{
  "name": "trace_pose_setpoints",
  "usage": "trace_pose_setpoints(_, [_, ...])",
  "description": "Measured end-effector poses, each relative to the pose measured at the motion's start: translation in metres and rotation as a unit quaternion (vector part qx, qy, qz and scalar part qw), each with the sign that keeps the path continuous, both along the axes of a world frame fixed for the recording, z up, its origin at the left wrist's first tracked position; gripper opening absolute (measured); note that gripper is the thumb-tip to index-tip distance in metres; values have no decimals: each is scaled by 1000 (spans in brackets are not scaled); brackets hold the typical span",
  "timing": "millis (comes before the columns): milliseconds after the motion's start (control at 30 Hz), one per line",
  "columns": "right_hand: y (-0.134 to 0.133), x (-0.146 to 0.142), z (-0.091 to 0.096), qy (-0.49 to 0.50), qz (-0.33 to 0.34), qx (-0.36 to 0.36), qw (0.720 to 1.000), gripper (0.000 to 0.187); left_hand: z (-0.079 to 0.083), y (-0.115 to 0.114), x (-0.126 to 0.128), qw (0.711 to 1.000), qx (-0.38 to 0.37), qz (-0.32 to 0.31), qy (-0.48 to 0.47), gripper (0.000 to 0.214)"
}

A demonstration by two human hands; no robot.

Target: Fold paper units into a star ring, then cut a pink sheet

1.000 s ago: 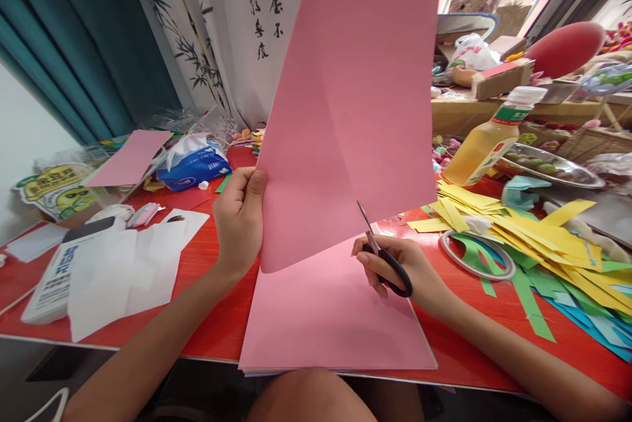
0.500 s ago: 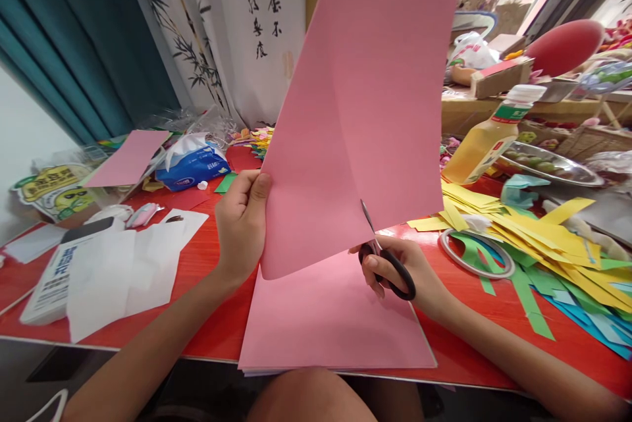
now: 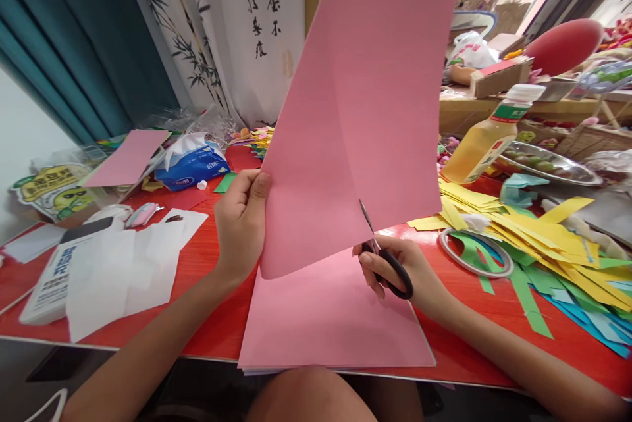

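Observation:
A large pink sheet of paper [image 3: 345, 112] stands raised over the table, slightly curved along its middle. My left hand [image 3: 243, 221] pinches its left edge, thumb on the near face. In my right hand [image 3: 395, 270] are black-handled scissors [image 3: 395, 274], fingers in the loops. One scissor blade shows in front of the sheet at its lower edge; the other is hidden behind the paper. Below, a stack of pink paper [image 3: 336, 330] lies at the table's front edge, above my knee.
Yellow paper strips [image 3: 533, 231], green strips [image 3: 528, 303] and a tape roll [image 3: 476, 252] lie to the right. Behind them stand a bottle [image 3: 486, 139] and a metal dish [image 3: 557, 168]. On the left are a tissue pack [image 3: 192, 168], white papers [image 3: 128, 270] and a white box [image 3: 54, 284].
Almost nothing differs. The scissors and my right hand have shifted very slightly left, and the sheet's lower right corner has moved a little left too.

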State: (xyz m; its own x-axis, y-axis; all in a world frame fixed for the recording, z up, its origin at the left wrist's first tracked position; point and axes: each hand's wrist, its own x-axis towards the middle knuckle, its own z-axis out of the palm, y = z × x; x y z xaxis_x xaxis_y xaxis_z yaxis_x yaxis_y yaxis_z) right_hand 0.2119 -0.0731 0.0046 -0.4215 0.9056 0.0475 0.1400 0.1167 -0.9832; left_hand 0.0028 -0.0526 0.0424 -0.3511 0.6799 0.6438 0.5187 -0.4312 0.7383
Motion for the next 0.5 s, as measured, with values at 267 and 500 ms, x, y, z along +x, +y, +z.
trace_pose_setpoints(267, [1, 0, -1, -8, 5, 4, 1000, 25, 0, 1, 0, 1000, 2, 1, 2, 24])
trace_pose_setpoints(500, [1, 0, 0, -6, 9, -3, 1000, 24, -1, 1, -1, 1000, 0, 2, 4, 24])
